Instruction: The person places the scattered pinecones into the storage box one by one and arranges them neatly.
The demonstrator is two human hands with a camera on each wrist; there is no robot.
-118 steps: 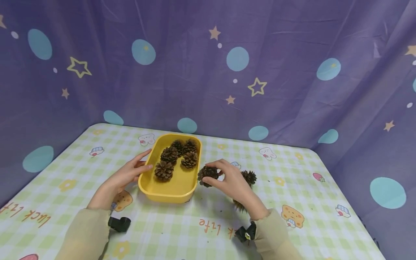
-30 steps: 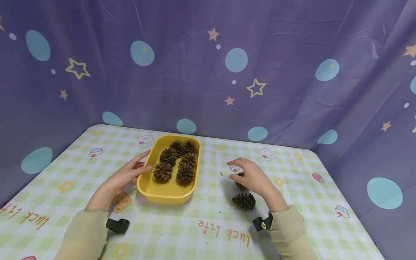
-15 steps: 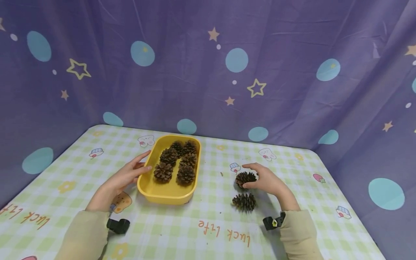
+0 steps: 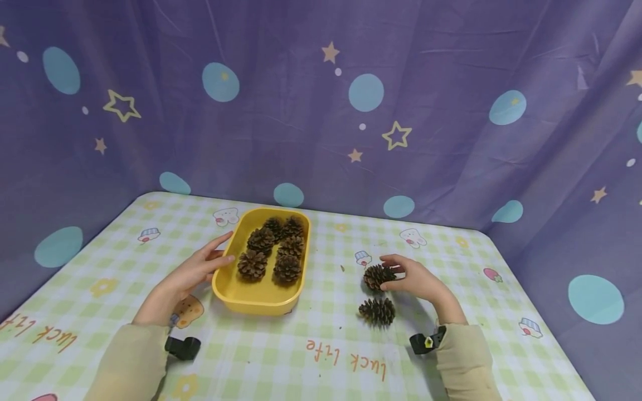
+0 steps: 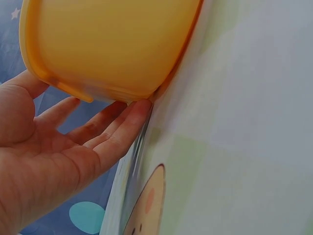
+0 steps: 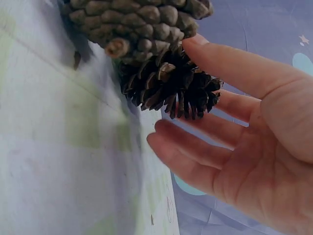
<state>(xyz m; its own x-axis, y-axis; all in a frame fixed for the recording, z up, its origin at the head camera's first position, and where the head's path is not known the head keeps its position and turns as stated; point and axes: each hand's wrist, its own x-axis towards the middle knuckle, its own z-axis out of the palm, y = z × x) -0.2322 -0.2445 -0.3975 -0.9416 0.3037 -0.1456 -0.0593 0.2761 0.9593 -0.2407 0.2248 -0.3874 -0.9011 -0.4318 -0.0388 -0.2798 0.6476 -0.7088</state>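
In the head view my left hand (image 4: 198, 267) holds the left side of a yellow plastic basin (image 4: 261, 292), the thumb at its rim. Seen from the left wrist, fingertips touch the basin's (image 5: 112, 44) lower edge. Several brown pine cones (image 4: 252, 265) lie inside it. My right hand (image 4: 413, 277) is at the right end of the farther of two loose pine cones (image 4: 378, 277). In the right wrist view its thumb and relaxed fingers stand around the dark cone (image 6: 168, 85) without closing on it. A nearer pine cone (image 4: 377, 312) lies just below.
A green checked tablecloth (image 4: 271, 356) with printed figures covers the table. Small brown flakes are scattered on it. Behind the table hangs a purple curtain (image 4: 301, 139) with stars and blue spots. Each wrist wears a black camera mount (image 4: 183, 348).
One more pine cone went from my right hand into the basin. That hand then moved right to the farther loose cone and has since shifted slightly right. My left hand stayed at the basin.
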